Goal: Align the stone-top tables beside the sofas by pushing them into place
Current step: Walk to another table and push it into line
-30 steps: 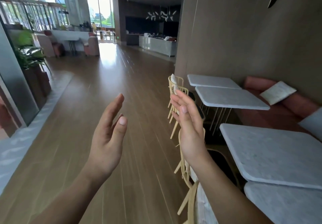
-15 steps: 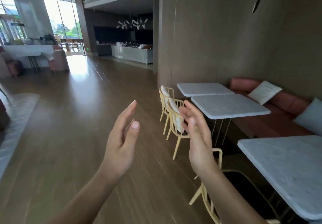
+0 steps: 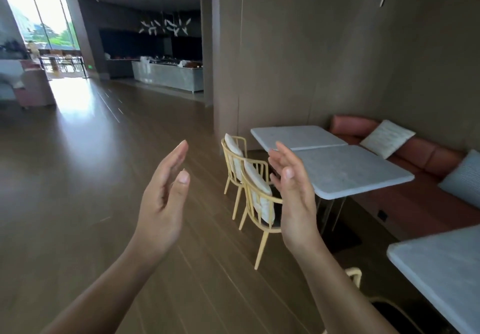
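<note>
- Nothing in my grip right now: left hand [image 3: 163, 203] and right hand [image 3: 296, 193] are both up in front of me, fingers straight, palms facing each other, touching nothing.
- Just past my right hand is a pair of stone-top tables, the nearer table [image 3: 348, 170] butted against the farther table [image 3: 298, 136]. The sofa [image 3: 428, 157] runs along their wall side and the yellow chairs [image 3: 259, 198] sit on the aisle side.
- A third table [image 3: 441, 268] sits lower right, well apart from the pair.
- Pretty sure I'm on the approach step, no push started.
- Next I'd put flat palms on a top's edge and shove steadily, minding those chairs.
</note>
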